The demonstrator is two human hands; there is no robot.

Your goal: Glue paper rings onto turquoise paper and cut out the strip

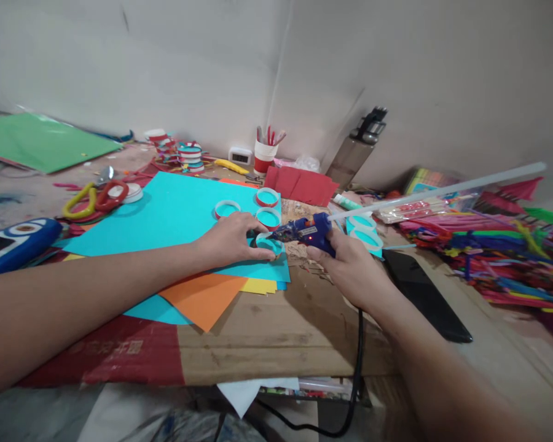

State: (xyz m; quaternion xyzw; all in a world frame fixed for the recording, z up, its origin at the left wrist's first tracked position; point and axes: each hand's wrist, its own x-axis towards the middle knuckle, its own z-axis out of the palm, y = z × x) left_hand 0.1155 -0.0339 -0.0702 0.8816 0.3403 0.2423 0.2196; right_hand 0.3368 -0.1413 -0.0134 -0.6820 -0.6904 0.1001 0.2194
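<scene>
My right hand (357,264) is closed round the handle of a blue hot glue gun (311,232), with a long translucent glue stick (437,191) poking out of its back. The gun's nozzle meets the edge of a paper ring (270,243) at the right side of a blue paper sheet (179,215). On that sheet, my left hand (233,239) pinches this same ring between thumb and fingers. Close by stand more red-and-white rings: one (267,197) at the back, one (268,217) in the middle, and one (227,209) to the left.
Scissors (92,199) and a blue-handled tool (23,242) lie left. Behind are a cup of pens (265,153), red paper (299,186) and a bottle (357,147). A black phone (424,294) and pipe cleaners (502,258) are on the right. The gun's cord (358,356) hangs over the front edge.
</scene>
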